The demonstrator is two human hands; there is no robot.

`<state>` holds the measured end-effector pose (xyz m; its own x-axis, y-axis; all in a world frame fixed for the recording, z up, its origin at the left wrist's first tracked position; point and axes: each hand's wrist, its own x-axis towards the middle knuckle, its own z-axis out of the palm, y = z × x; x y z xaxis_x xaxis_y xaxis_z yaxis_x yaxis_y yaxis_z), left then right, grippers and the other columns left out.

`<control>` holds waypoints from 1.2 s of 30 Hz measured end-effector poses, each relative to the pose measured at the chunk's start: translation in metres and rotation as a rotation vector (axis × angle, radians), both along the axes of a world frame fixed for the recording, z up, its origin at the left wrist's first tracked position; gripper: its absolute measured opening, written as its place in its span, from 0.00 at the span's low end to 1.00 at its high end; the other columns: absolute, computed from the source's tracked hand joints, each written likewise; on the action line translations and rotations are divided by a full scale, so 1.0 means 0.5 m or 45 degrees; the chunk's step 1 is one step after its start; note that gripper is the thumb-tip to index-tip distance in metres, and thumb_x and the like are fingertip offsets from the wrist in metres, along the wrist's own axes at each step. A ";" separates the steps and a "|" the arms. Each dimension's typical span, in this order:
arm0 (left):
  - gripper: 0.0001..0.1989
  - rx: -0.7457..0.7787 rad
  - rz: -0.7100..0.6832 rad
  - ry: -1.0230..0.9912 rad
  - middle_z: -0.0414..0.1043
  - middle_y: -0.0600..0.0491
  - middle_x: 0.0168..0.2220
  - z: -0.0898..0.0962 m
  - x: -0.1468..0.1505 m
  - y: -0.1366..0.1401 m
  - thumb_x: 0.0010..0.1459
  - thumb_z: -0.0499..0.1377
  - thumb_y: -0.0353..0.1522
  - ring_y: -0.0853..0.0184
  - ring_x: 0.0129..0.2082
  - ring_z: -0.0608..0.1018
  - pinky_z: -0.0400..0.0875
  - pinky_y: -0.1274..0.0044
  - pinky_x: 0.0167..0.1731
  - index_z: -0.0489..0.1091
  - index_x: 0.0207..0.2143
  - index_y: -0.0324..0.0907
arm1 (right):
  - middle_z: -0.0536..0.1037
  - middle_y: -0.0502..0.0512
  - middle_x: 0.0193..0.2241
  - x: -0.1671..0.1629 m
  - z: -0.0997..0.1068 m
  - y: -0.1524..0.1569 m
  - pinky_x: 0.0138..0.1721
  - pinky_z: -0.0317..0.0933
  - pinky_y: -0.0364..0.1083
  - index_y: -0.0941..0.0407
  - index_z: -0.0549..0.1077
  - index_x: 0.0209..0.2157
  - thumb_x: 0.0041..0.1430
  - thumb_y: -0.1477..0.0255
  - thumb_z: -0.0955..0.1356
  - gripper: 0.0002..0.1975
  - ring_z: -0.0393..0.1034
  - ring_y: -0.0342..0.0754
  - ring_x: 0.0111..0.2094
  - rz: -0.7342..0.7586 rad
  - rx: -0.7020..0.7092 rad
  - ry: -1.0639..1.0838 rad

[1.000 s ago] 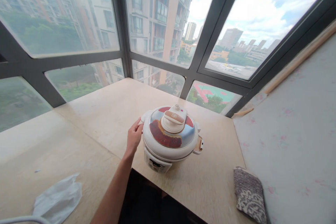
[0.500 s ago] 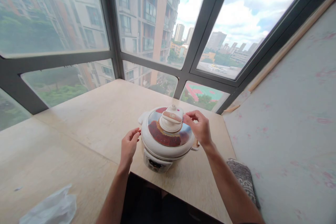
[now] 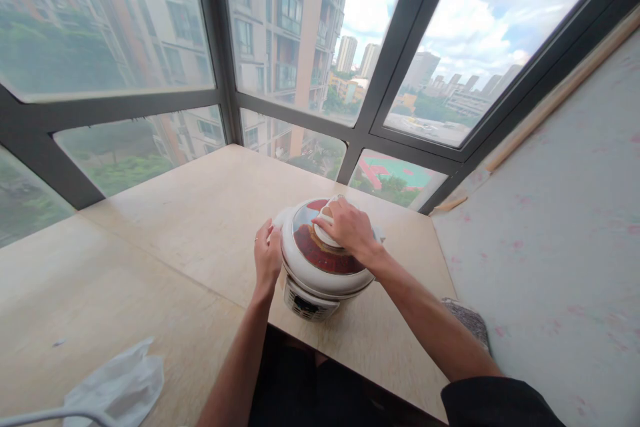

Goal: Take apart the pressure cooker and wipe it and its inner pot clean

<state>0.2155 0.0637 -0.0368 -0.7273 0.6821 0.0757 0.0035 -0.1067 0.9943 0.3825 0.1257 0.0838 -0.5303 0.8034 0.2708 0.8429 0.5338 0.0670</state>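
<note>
A white electric pressure cooker [image 3: 310,270] stands on the pale wooden tabletop, its control panel facing me. Its lid [image 3: 320,257] has a shiny reddish-brown top with a white knob handle in the middle. My right hand [image 3: 347,223] is closed around that lid handle, hiding much of it. At the cooker's left side, my left hand [image 3: 269,250] grips around the side handle [image 3: 284,217], fingers curled and partly hidden. The lid sits on the cooker body.
A crumpled white plastic bag [image 3: 117,380] and a white cable [image 3: 75,412] lie at lower left on the wooden tabletop [image 3: 165,227]. Dark-framed windows [image 3: 230,80] border the back. A patterned wall [image 3: 560,240] rises at right, with a grey knitted item [image 3: 467,320] beside it.
My right hand has moved from the lid handle's right side onto it and closed around it. My left hand has come up to the cooker's side handle. The view has shifted slightly.
</note>
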 end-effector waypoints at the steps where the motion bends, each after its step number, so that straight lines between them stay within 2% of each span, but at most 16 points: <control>1: 0.23 -0.017 -0.016 -0.038 0.68 0.40 0.61 -0.002 -0.008 0.016 0.63 0.56 0.38 0.56 0.61 0.71 0.63 0.66 0.62 0.71 0.56 0.35 | 0.74 0.62 0.45 0.005 -0.002 0.006 0.35 0.60 0.47 0.57 0.73 0.44 0.68 0.48 0.62 0.26 0.71 0.54 0.42 0.032 0.005 -0.011; 6: 0.23 -0.030 -0.137 -0.197 0.73 0.41 0.56 -0.012 -0.036 0.071 0.58 0.59 0.33 0.57 0.56 0.76 0.67 0.66 0.59 0.73 0.55 0.34 | 0.75 0.62 0.44 0.024 -0.012 0.024 0.34 0.57 0.46 0.58 0.73 0.45 0.70 0.51 0.60 0.24 0.70 0.54 0.42 0.154 0.036 -0.034; 10: 0.29 -0.002 -0.228 -0.350 0.75 0.40 0.54 -0.024 -0.043 0.073 0.56 0.61 0.36 0.60 0.47 0.80 0.74 0.69 0.50 0.70 0.59 0.33 | 0.75 0.61 0.43 0.031 -0.017 0.032 0.35 0.56 0.47 0.57 0.73 0.44 0.71 0.52 0.59 0.24 0.69 0.53 0.41 0.205 0.051 -0.032; 13: 0.29 0.006 -0.237 -0.383 0.74 0.40 0.55 -0.028 -0.044 0.070 0.56 0.61 0.36 0.61 0.45 0.80 0.74 0.71 0.47 0.70 0.59 0.33 | 0.75 0.60 0.43 0.036 -0.018 0.036 0.34 0.54 0.47 0.58 0.73 0.44 0.71 0.53 0.60 0.23 0.69 0.52 0.41 0.225 0.044 -0.036; 17: 0.29 -0.001 -0.216 -0.353 0.74 0.40 0.55 -0.030 -0.038 0.072 0.58 0.60 0.36 0.61 0.45 0.80 0.74 0.69 0.48 0.70 0.60 0.34 | 0.75 0.60 0.43 0.036 -0.013 0.034 0.35 0.53 0.47 0.58 0.73 0.44 0.70 0.54 0.61 0.22 0.69 0.52 0.41 0.238 0.038 -0.047; 23: 0.23 0.076 -0.110 -0.211 0.74 0.41 0.55 -0.041 -0.026 0.077 0.60 0.58 0.37 0.58 0.55 0.76 0.70 0.69 0.56 0.74 0.55 0.36 | 0.75 0.58 0.46 0.023 0.002 0.017 0.34 0.55 0.47 0.56 0.72 0.45 0.69 0.55 0.62 0.19 0.71 0.52 0.42 0.127 -0.001 -0.035; 30: 0.21 0.125 -0.103 -0.256 0.76 0.42 0.52 -0.052 -0.026 0.083 0.58 0.58 0.35 0.57 0.53 0.77 0.69 0.67 0.56 0.75 0.52 0.36 | 0.73 0.60 0.48 0.004 0.007 0.007 0.38 0.61 0.48 0.55 0.71 0.48 0.70 0.53 0.61 0.20 0.73 0.54 0.42 -0.046 -0.077 -0.085; 36: 0.19 0.156 -0.079 -0.260 0.77 0.44 0.49 -0.060 -0.028 0.088 0.56 0.59 0.35 0.57 0.52 0.77 0.69 0.65 0.57 0.76 0.49 0.38 | 0.74 0.58 0.47 0.006 0.007 0.007 0.38 0.61 0.48 0.54 0.70 0.48 0.69 0.53 0.61 0.20 0.74 0.55 0.42 -0.056 -0.074 -0.081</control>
<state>0.2017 0.1076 -0.0666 -0.6930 0.7207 0.0164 -0.2064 -0.2201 0.9534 0.3853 0.1294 0.0874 -0.5088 0.8396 0.1901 0.8607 0.5009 0.0909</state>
